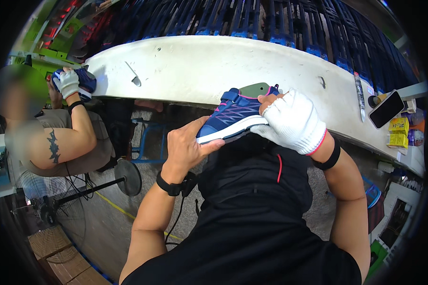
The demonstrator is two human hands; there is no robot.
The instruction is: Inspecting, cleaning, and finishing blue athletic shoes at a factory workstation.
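A navy blue shoe [233,114] with pink trim, a strap and a white sole is held between my two hands, just off the near edge of the white worktable. My bare left hand [185,145] is closed around its toe, thumb against the sole. At the heel end, my right hand [292,121], in a white knit glove with bare fingertips, grips the shoe's side and collar. Out of the shoe's opening sticks a green flat piece [254,90] with a hole in it. The shoe's inside is hidden.
The long white worktable [176,61] curves ahead, a rack of blue bars [242,19] behind it. Right: a knife-like tool [359,97], phone [386,110] and yellow boxes [398,133]. Left: a co-worker's gloved hand [69,83] on another shoe [86,80], and a fan [47,209].
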